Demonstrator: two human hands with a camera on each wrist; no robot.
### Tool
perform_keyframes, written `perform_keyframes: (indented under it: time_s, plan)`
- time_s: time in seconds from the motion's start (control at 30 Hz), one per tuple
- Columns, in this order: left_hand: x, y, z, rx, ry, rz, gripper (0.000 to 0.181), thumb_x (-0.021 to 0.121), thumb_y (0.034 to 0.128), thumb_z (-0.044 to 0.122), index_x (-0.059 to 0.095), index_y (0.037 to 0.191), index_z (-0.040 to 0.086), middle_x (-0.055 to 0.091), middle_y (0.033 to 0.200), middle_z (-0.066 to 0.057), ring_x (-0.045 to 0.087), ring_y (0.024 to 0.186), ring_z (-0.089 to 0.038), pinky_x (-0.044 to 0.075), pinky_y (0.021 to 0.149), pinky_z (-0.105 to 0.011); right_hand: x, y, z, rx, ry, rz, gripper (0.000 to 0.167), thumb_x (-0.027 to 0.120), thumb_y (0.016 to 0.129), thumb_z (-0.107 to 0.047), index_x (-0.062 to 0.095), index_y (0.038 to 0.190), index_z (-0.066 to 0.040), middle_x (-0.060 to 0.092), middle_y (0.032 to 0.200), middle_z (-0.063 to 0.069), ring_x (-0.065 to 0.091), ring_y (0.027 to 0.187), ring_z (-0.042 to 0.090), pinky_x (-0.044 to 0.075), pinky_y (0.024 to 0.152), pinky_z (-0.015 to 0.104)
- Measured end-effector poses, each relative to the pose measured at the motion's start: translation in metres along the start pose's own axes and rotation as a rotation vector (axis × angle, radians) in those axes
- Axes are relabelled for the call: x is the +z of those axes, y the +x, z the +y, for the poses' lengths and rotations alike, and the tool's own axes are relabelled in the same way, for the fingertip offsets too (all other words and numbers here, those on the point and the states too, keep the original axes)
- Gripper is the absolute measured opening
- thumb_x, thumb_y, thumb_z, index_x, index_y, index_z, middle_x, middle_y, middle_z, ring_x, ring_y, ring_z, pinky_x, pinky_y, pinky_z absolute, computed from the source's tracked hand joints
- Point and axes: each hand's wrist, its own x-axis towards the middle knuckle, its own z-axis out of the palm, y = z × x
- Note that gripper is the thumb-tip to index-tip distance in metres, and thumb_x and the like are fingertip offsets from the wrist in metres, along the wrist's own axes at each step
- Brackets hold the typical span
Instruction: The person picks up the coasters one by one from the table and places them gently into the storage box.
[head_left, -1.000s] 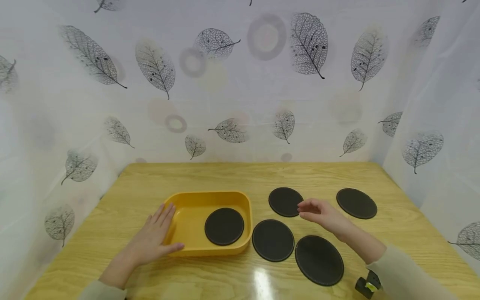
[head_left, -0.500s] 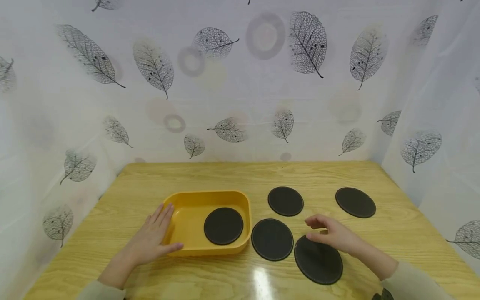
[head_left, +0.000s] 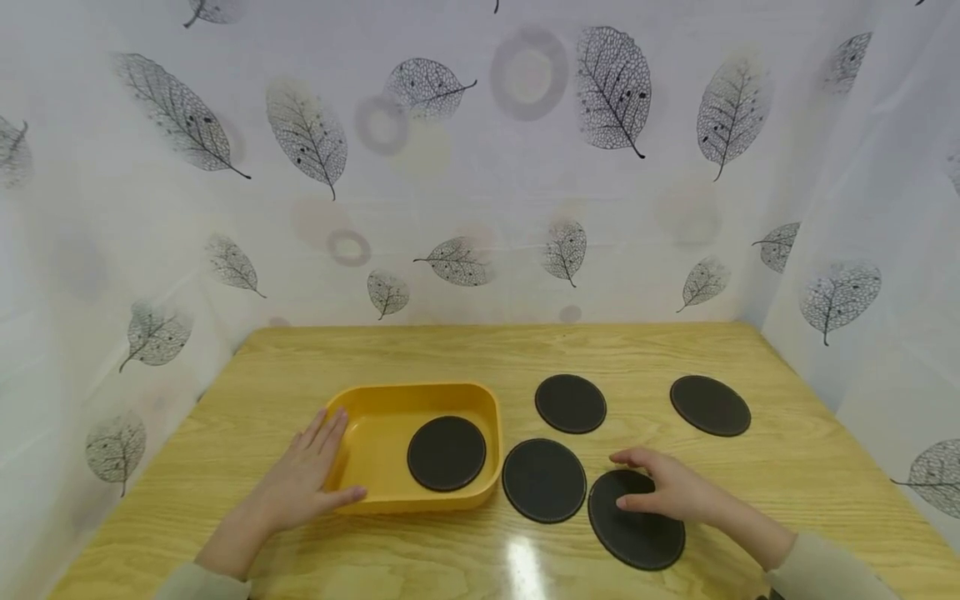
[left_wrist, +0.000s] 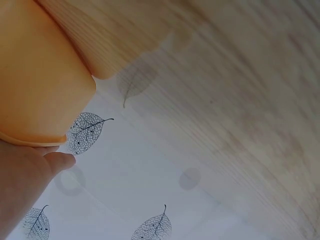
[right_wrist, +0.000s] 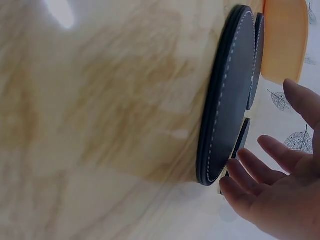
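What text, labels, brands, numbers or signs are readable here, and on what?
None readable in any view.
Discs: no lettering seen; the pale edge marks are stitching.
Tray: no markings visible.
Table: wood grain and glare only.
Cloth: leaf prints and ring prints, no letters.

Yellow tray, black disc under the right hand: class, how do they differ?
The yellow tray has raised walls; the black disc is flat. The tray is a rounded rectangle; the disc is round. The tray shows no stitching; the disc has pale edge stitching. Both rest on the table.
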Motion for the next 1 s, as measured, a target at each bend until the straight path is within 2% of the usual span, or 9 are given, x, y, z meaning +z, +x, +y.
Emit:
perform_keyframes:
  time_s: [0.27, 0.37, 0.53, 0.73, 0.83, 1.0]
  plan:
    - [0.003, -0.001, 0.000, -0.006, 0.001, -0.002, 0.094, 0.053, 0.0794, 0.055, 0.011, 0.139, -0.005, 0.010, 0.144, -0.022, 0.002, 0.131, -0.034, 0.018, 0.096, -0.059, 0.004, -0.003, 0.003, -0.039, -0.102, -0.018, 0.065, 0.068, 0.074, -0.038, 0.048, 0.118, 0.005, 0.053, 0.115, 0.017, 0.049, 0.103, 0.036, 0.041, 0.082, 0.046]
    - [0.003, -0.001, 0.000, -0.006, -0.002, -0.002, 0.094, 0.053, 0.0795, 0.055, 0.012, 0.139, -0.005, 0.010, 0.144, -0.022, 0.000, 0.131, -0.033, 0.017, 0.096, -0.059, 0.006, -0.003, 0.004, -0.031, -0.142, -0.027, 0.068, 0.070, 0.072, -0.039, 0.048, 0.119, 0.005, 0.052, 0.115, 0.016, 0.048, 0.104, 0.036, 0.040, 0.083, 0.048]
    - [0.002, -0.001, 0.000, -0.006, -0.005, -0.005, 0.093, 0.053, 0.0796, 0.054, 0.013, 0.138, -0.006, 0.010, 0.144, -0.022, 0.000, 0.131, -0.032, 0.017, 0.096, -0.059, 0.009, -0.004, 0.003, -0.019, -0.166, -0.046, 0.072, 0.072, 0.070, -0.040, 0.047, 0.121, 0.004, 0.047, 0.119, 0.022, 0.044, 0.108, 0.041, 0.039, 0.083, 0.051]
    - [0.002, 0.000, -0.001, -0.008, 0.007, -0.011, 0.093, 0.054, 0.0797, 0.053, 0.013, 0.138, -0.006, 0.010, 0.144, -0.022, 0.003, 0.131, -0.036, 0.018, 0.096, -0.059, 0.010, -0.005, -0.001, -0.007, -0.186, -0.042, 0.073, 0.073, 0.068, -0.040, 0.047, 0.122, 0.003, 0.046, 0.119, 0.024, 0.044, 0.107, 0.041, 0.041, 0.081, 0.050]
    - [0.002, 0.000, -0.001, -0.009, 0.006, -0.015, 0.093, 0.054, 0.0796, 0.052, 0.013, 0.138, -0.006, 0.011, 0.144, -0.023, 0.005, 0.130, -0.037, 0.018, 0.097, -0.059, 0.011, -0.005, -0.002, -0.011, -0.204, -0.031, 0.074, 0.073, 0.067, -0.039, 0.047, 0.121, 0.004, 0.048, 0.117, 0.022, 0.047, 0.104, 0.039, 0.043, 0.079, 0.049]
    - [0.002, 0.000, -0.001, -0.007, 0.004, -0.013, 0.092, 0.055, 0.0793, 0.052, 0.015, 0.137, -0.008, 0.012, 0.143, -0.023, 0.006, 0.130, -0.038, 0.019, 0.097, -0.059, 0.012, -0.005, -0.002, -0.022, -0.237, 0.000, 0.077, 0.076, 0.063, -0.036, 0.047, 0.121, 0.004, 0.051, 0.107, 0.013, 0.051, 0.093, 0.028, 0.045, 0.073, 0.042]
